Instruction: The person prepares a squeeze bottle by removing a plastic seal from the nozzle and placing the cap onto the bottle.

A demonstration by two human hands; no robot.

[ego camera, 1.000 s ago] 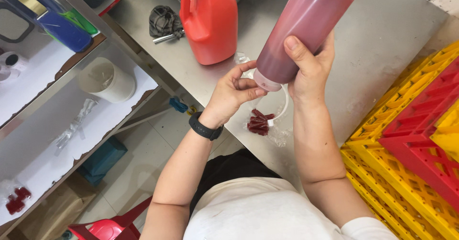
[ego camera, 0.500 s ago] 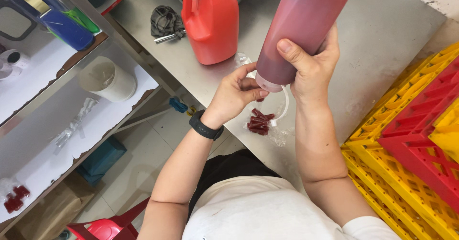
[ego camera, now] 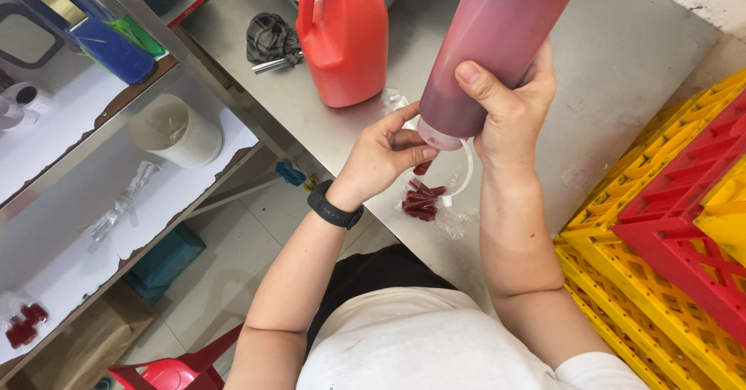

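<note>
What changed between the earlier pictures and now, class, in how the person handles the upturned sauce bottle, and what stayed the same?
The squeeze bottle has tilted a little further to the right in the right hand. The left hand stays pinched at its nozzle. Nothing was picked up or released. The red jug and the small red packets lie unmoved on the steel table.

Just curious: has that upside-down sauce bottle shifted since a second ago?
No. The sauce bottle keeps its place just right of the red jug.

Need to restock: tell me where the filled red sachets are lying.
In the head view, the small pile of red sachets lies at the steel table's near edge, just below the left hand and the upturned squeeze bottle.
</note>
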